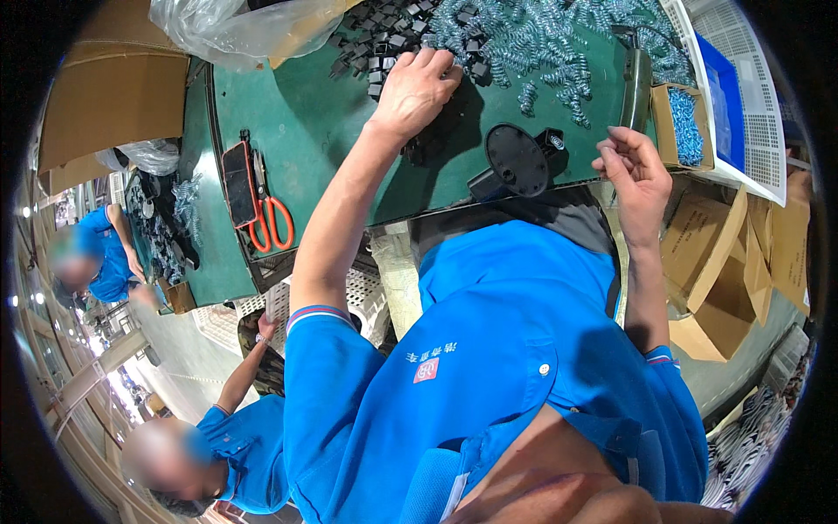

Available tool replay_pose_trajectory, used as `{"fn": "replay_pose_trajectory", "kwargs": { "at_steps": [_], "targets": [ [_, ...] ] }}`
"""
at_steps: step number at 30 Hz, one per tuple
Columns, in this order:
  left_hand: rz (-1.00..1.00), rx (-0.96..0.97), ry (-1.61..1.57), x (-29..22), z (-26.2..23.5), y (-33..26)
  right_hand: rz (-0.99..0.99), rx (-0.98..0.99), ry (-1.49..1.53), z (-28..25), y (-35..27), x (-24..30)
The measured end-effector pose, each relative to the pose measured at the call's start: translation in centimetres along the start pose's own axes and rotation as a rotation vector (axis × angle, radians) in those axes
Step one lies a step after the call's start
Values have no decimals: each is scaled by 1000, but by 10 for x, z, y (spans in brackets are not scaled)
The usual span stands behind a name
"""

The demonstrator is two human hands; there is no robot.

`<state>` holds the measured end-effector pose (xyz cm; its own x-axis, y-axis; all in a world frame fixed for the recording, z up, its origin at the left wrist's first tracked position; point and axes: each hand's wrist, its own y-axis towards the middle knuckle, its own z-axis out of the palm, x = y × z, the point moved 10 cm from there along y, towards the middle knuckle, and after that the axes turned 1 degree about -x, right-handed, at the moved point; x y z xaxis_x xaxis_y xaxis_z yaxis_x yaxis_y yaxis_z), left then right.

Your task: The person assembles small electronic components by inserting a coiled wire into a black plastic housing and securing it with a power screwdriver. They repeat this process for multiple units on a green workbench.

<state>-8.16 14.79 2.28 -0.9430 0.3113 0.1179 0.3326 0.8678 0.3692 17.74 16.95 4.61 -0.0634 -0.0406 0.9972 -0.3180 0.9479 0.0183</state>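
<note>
My left hand (417, 94) reaches over the near edge of a pile of small black square plastic pieces (380, 39). Its fingers are curled and their tips hidden, so what they grip cannot be made out. Below it, in shadow, lies a dark part on the green table (332, 113). My right hand (635, 179) is raised by the table's front edge, fingers loosely bent and apart, with nothing visible in them. Between my hands, a black plastic part with a round plate (517, 160) rests at that edge. A small metal spring (555, 141) stands at its right side.
Loose springs (550, 44) heap at the back. A dark green cylindrical tool (636, 87), a box of screws (687, 127) and a white crate (751, 96) stand right. Orange-handled scissors (273, 218) and a phone (238, 183) lie left. Two co-workers (249, 445) (109, 253) are at left.
</note>
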Motion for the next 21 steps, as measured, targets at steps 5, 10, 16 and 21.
{"fn": "replay_pose_trajectory", "kwargs": {
  "at_steps": [5,10,16,21],
  "targets": [
    [-157,-26,-301,16,-14,-1,-19,30,-24,11,-1,6],
    [-547,113,-1600,-32,-24,3,-71,61,46,25,0,22],
    [-494,136,-1696,-66,-28,2,-363,371,-238,63,3,62],
    [-411,231,-1658,-79,-25,4,-387,451,-309,69,-1,59]
  ]
}}
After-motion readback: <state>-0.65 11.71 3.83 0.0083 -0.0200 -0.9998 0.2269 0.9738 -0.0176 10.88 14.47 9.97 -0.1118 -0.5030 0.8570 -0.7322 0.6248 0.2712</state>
